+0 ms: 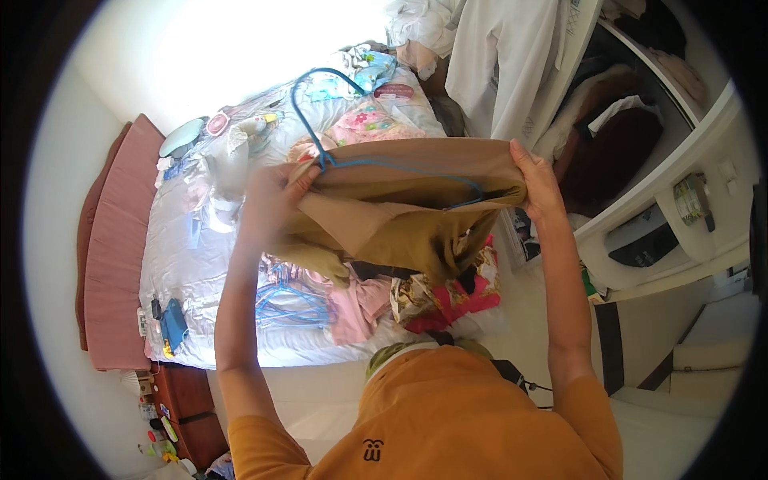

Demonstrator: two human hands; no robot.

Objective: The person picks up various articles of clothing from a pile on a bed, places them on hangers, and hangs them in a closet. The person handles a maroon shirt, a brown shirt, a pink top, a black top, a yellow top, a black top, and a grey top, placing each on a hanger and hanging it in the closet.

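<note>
A brown and olive garment (384,234) is stretched sideways between my two hands above the bed. My left hand (270,195), partly blurred, pinches its left edge close to the neck of a blue clothes hanger (298,111). The hook sticks up past the cloth, while the hanger's thin arms run inside the garment's opening toward the right. At the other end, the fingers of my right hand (536,180) grip the garment's edge, thumb on top. The hanger's far tip is partly hidden by the fabric.
Below the garment, several blue hangers (291,306) lie on the bed (234,354) beside pink clothing (359,309) and a red patterned cloth (447,300). An open wardrobe (654,162) stands at the right, with white trousers (504,60) hanging near it. A wooden nightstand (183,396) is at lower left.
</note>
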